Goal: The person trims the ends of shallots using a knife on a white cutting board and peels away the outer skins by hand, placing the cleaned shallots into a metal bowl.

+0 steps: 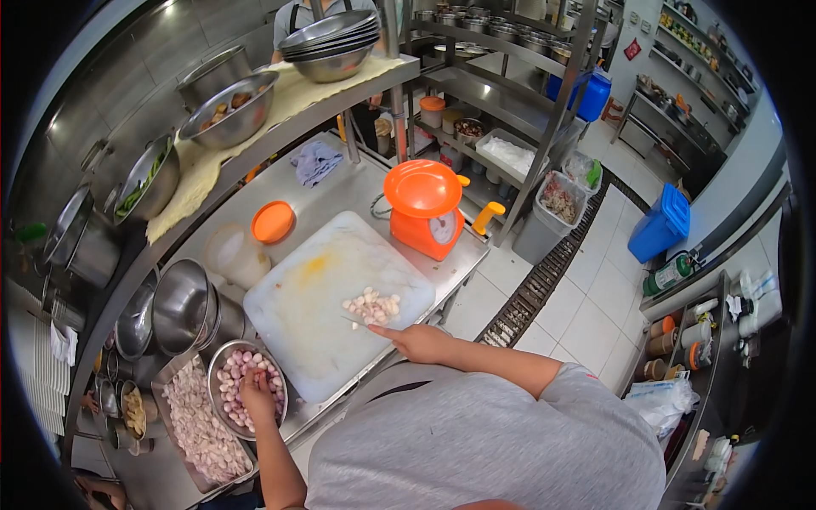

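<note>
My left hand reaches into a round steel bowl of peeled shallots; its fingertips are among them, and whether they grip one is not clear. My right hand is closed on a knife, whose thin blade points left over a white cutting board. Pale cut pieces lie heaped beside the blade near the board's right corner. Left of the bowl, a rectangular steel tray holds many sliced shallots.
An orange kitchen scale stands behind the board. An orange lid, a translucent tub and steel bowls flank it at left. Above the counter runs a shelf with more bowls. Another person stands behind it.
</note>
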Demonstrator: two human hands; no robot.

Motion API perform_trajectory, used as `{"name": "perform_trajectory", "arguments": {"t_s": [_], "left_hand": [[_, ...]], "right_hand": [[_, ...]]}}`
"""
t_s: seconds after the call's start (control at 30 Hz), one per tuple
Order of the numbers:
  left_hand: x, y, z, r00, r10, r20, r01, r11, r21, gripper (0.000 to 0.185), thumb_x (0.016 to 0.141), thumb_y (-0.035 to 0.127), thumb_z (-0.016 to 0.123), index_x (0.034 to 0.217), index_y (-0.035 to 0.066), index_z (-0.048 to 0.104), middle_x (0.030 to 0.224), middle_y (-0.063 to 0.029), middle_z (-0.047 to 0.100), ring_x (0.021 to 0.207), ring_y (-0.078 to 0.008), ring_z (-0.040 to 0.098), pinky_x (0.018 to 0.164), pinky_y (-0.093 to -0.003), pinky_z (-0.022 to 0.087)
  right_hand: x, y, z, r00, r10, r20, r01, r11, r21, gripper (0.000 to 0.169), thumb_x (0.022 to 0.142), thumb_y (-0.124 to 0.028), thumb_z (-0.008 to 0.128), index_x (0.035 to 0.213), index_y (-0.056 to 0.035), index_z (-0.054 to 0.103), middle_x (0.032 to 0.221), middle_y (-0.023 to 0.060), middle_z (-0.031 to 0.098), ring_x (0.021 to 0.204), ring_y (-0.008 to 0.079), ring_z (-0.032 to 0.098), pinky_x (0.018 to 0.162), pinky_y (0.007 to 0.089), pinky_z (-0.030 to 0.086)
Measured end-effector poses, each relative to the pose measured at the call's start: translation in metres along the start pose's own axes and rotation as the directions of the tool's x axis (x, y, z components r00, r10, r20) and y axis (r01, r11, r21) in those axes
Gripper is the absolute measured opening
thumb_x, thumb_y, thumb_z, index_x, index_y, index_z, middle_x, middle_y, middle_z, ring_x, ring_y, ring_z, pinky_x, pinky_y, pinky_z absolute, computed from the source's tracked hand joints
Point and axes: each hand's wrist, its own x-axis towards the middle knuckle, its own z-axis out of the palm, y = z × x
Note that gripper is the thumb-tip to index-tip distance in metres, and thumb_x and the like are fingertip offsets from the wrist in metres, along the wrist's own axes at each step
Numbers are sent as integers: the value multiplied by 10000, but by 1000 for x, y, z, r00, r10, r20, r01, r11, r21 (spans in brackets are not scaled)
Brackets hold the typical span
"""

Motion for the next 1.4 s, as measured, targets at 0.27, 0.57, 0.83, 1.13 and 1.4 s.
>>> {"name": "perform_trajectory", "arguments": {"t_s": [0.27, 0.57, 0.83, 1.13, 1.4], "left_hand": [[8, 44, -37, 815, -576, 59, 240, 242, -940, 185, 1019, 215, 600, 1159, 97, 626, 849, -10, 590, 762, -109, 549, 647, -206, 459], [12, -7, -59, 874, -172, 455, 303, -540, -785, 234, 1016, 245, 595, 986, 15, 570, 872, -59, 597, 781, -125, 569, 579, -224, 501], [3, 90, -36, 897, -238, 373, 429, 259, -865, 236, 1021, 180, 583, 1254, 143, 582, 866, -26, 579, 765, -101, 577, 557, -213, 481], [-14, 158, 105, 846, 411, 339, -512, 802, 307, 269, 856, 214, 722, 1123, 205, 688, 1008, -33, 636, 919, -224, 629, 723, -369, 513], [-12, 150, 102, 843, 483, 237, -535, 801, 268, 350, 845, 240, 730, 1187, 168, 704, 1122, -39, 656, 1032, -236, 618, 891, -402, 447]], "right_hand": [[0, -26, 24, 999, 18, -51, -20, 999, -49, 690, 941, -126, 471, 1580, -296, 274, 717, 218, 626, 640, 395, 619, 632, 509, 511], [-2, -63, 48, 998, 53, -42, -53, 999, -4, 649, 970, -144, 501, 1561, -330, 310, 714, 231, 627, 679, 409, 637, 661, 515, 522], [9, -32, 46, 990, 132, -45, -136, 984, -115, 611, 994, -163, 480, 1559, -326, 315, 740, 229, 638, 693, 400, 641, 681, 517, 521], [13, -14, 18, 981, 192, 18, -190, 978, -86, 587, 1003, -170, 473, 1555, -310, 333, 756, 235, 643, 703, 399, 644, 687, 516, 518], [20, 15, 7, 985, 171, 0, -171, 985, -17, 607, 990, -160, 470, 1557, -323, 327, 768, 232, 650, 706, 393, 650, 674, 510, 520]]}}
